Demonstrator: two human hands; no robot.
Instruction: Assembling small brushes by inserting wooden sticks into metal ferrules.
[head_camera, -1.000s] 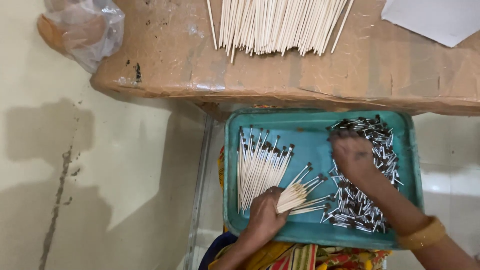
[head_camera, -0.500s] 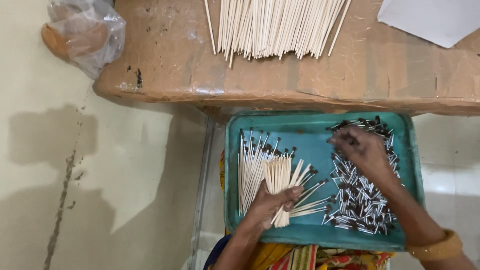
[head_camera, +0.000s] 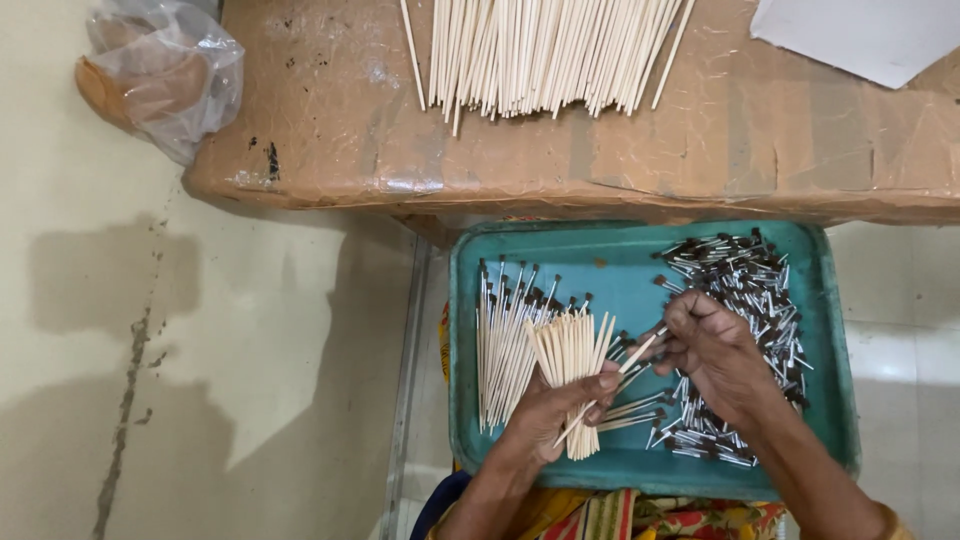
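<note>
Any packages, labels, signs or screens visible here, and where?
Clear plastic bag: top left on the floor, crumpled, brownish contents.
Cardboard box: across the top, brown, wrapped in clear tape.
White sheet: top right on the box, blank.
No labels, signs or screens.

Pale stained floor (head_camera: 150, 330), taped cardboard table (head_camera: 600, 150)

Only one view on my end, the head cam, worn up top and pointing almost straight down. It sits fairly close over the teal tray (head_camera: 640, 265), which fills the lower middle of frame out toward 5 o'clock. The cardboard-covered table (head_camera: 700, 160) runs across from 12 to 3 o'clock, and bare floor (head_camera: 200, 380) takes the whole 9 o'clock side. Both forearms come in from 6 o'clock. With a single camera, there's no second view to overlap with.
</note>
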